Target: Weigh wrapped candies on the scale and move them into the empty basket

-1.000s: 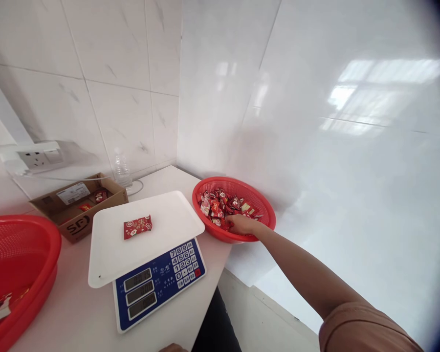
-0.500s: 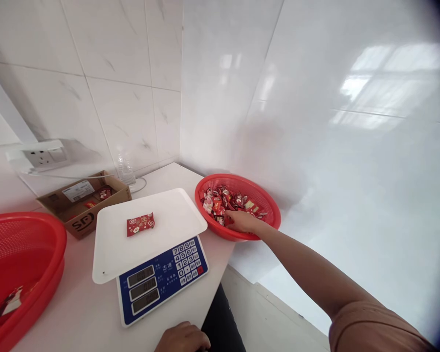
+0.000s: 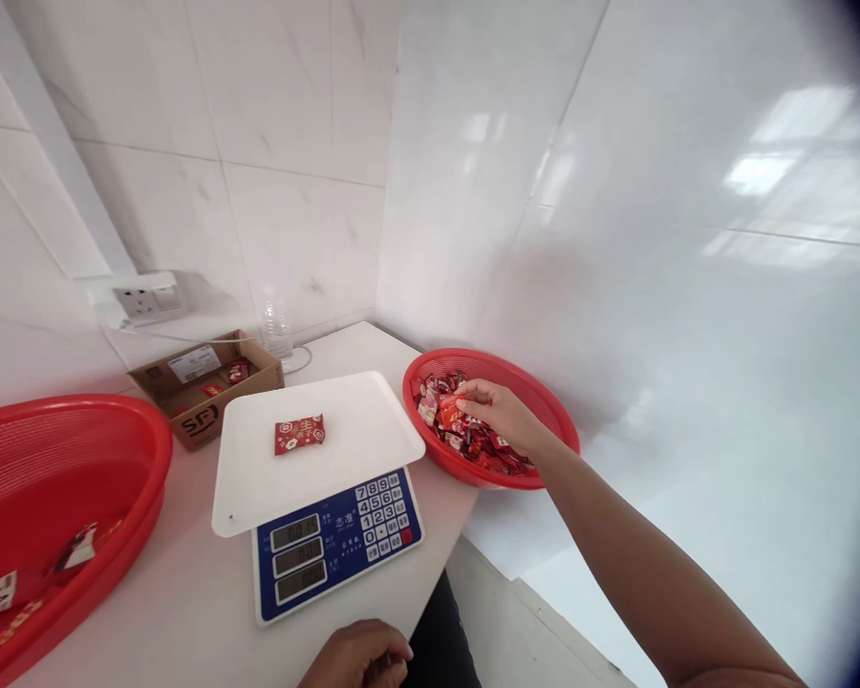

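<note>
Over the right-hand red plastic basket (image 3: 563, 435), my right hand (image 3: 502, 413) pinches a small red-orange snack packet (image 3: 450, 411) between thumb and fingertips. Many small wrapped packets in red and pink lie in that basket under the hand. My left hand (image 3: 362, 655) rests at the table's front edge, its fingers curled in with nothing visible in them. Between the two stands a digital scale (image 3: 344, 549) with a white tray (image 3: 373, 420). One red packet (image 3: 299, 435) lies flat on the tray.
A larger red basket (image 3: 154, 459) with a few packets stands at the left. Behind the scale are an open cardboard box (image 3: 201, 420) holding some packets and a clear plastic bottle (image 3: 276, 330). Walls close in the table (image 3: 201, 592) at the back and right.
My right hand has risen a little within the basket and now shows a red-orange packet at its fingertips. The camera has turned slightly left. The packet on the tray stays put.
</note>
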The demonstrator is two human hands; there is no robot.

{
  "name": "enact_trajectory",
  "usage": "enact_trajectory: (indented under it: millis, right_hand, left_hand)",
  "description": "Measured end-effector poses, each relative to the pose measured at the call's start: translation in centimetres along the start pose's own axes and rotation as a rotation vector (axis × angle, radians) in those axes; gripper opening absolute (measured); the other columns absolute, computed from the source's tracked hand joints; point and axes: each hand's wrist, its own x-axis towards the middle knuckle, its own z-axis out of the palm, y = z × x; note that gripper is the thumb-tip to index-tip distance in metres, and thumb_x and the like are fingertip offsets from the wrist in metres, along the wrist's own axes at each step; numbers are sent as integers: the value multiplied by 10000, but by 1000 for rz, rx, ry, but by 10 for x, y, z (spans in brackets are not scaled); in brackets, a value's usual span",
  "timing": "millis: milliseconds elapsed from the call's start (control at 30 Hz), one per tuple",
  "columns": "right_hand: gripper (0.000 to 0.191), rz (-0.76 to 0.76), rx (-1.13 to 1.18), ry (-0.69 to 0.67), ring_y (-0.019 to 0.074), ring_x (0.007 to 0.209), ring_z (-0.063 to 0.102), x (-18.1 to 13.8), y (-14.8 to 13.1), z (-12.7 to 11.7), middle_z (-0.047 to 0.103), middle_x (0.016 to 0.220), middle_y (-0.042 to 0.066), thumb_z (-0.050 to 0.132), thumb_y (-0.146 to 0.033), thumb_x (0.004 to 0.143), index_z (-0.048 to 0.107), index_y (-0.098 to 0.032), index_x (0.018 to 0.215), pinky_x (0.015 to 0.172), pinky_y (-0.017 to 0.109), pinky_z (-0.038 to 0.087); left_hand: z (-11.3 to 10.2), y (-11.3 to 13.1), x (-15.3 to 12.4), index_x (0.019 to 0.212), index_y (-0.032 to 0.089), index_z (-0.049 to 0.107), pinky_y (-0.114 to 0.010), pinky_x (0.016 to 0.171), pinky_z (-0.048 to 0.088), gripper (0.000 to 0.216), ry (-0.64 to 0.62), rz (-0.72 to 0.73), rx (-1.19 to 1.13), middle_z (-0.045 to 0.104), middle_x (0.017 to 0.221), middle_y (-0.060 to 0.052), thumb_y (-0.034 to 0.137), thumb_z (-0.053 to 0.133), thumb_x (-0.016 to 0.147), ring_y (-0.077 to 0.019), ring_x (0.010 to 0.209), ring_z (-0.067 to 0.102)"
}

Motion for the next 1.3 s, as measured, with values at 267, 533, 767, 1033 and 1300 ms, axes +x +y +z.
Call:
enact_trajectory:
  millis: [267,533,767,1033,1300]
  right_hand:
    - [149,-135,41,-403,125,631,604,16,-46,94,684,800,36,566,-267,768,596,-171,877,602,250,459]
    - [319,-153,-2,-393,79,560,574,39,-63,135,655,792,7,573,-247,790,597,-210,1106,608,233,483]
    - [169,137,545,-309,108,750,611,38,-46,105,642,884,37,636,-229,762,640,-165,919,735,285,558]
    - [262,126,215,24,191,1011,578,23,-9,10,631,1104,41,529,-375,825,642,-210,995,733,274,542]
    - [317,192,-703,-207,249,1002,583,18,47,-43,651,1092,75,502,-404,827,648,-208,1029,855,332,426]
  left_hand:
    - [-2,6,-5,929,218,678,-231,725,487,205,134,166,142,713,903,-51,234,524,795,-171,806,643]
    - [-6,9,-12,946,218,686,-216,718,489,239,140,127,134,703,933,-55,296,485,844,-163,826,635]
    - [-7,4,-9,924,214,660,-211,735,480,207,117,135,106,690,928,-42,274,478,845,-159,835,624]
    - [-6,-9,2,885,214,623,-206,709,479,163,68,176,74,684,903,-38,255,472,836,-159,810,626]
    - [-6,-11,5,860,222,615,-204,704,479,149,48,174,70,681,875,-31,281,482,829,-158,792,629]
